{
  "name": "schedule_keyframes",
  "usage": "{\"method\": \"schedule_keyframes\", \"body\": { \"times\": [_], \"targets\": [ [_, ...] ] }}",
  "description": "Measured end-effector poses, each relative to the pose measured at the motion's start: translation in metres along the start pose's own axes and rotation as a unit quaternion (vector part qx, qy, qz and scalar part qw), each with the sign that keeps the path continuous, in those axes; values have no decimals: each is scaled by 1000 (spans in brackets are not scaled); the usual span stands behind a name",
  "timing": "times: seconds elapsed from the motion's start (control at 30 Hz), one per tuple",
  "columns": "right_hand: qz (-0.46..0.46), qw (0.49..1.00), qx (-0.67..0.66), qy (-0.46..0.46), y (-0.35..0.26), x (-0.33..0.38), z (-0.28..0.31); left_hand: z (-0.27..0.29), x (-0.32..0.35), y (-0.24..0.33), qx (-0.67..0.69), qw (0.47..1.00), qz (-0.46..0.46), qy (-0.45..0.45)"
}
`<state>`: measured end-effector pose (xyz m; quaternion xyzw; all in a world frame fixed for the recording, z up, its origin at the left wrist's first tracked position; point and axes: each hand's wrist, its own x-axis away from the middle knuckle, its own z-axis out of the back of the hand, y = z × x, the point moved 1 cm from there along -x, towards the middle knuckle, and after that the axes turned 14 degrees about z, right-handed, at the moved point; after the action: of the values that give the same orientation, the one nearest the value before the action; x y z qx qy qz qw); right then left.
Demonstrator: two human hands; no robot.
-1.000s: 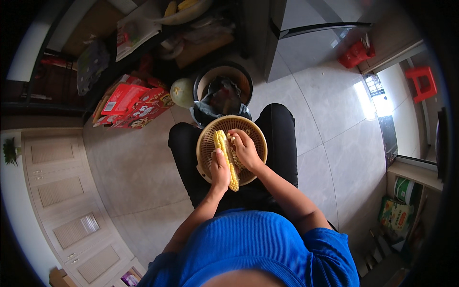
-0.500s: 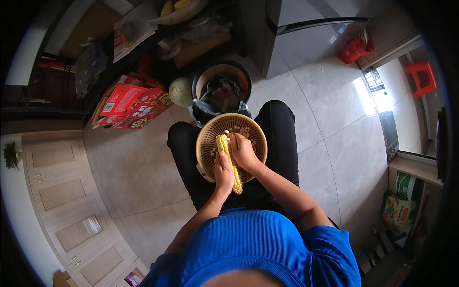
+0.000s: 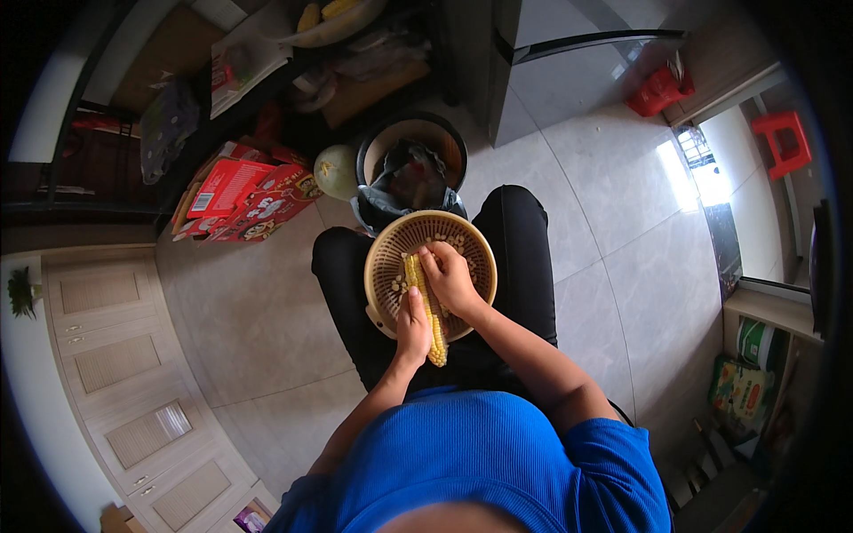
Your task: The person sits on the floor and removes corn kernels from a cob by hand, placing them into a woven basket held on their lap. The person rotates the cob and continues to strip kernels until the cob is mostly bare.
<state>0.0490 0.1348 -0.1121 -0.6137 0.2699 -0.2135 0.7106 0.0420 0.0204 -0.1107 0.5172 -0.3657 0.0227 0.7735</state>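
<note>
A yellow corn cob [image 3: 437, 348] slants over a tan plastic basket [image 3: 382, 258] that rests on my lap. My left hand [image 3: 413, 329] is closed round the cob from the left, thumb lying along it. Against the cob's far end, my right hand [image 3: 451, 282] has its fingers bent and pressed to the kernels from the right. Part of the cob shows bare rows where kernels are gone. Loose kernels [image 3: 397, 284] lie in the basket, some hidden beneath my hands.
Just beyond the basket stands a lined bin [image 3: 364, 160]. A pale green melon [image 3: 337, 172] and red cardboard boxes [image 3: 258, 200] are left of it. More corn cobs [image 3: 338, 8] sit in a bowl on the shelf. A grey fridge [image 3: 586, 80] and a red stool [image 3: 782, 145] are at the right.
The cob's near end has shifted slightly toward me and left. My right hand has moved a little up at the cob's far end, its fingers bent differently. The basket has stayed put.
</note>
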Motion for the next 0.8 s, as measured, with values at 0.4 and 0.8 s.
{"method": "schedule_keyframes", "body": {
  "times": [0.4, 0.8],
  "targets": [
    [100, 978, 140, -115, 7, 0, 20, 31, 4, 29, 258, 929, 181, -196],
    [13, 992, 34, -118, -14, -26, 36, 39, -20, 48, 289, 910, 204, -216]
  ]
}}
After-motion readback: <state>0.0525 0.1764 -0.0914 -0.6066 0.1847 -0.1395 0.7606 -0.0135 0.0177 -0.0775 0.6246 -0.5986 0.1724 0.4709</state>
